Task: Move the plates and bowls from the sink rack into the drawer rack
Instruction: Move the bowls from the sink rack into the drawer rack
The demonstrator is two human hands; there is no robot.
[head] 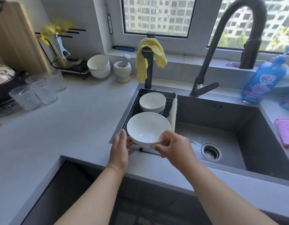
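Two bare forearms and hands, nothing worn

Both forearms enter from the near edge uncovered to the wrist: no sleeve, cuff, watch, bracelet or glove shows on either. The left hand (120, 149) has a long, pale, rounded nail visible on its far fingertip, and a touch of pink shows at a lower fingertip. The right hand (174, 147) shows a pale nail at its left fingertip. No ring is visible on the fingers in view.

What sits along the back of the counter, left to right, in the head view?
Wooden cutting board → stacked white bowls → mortar and pestle → yellow cloth → black faucet → blue soap bottle.
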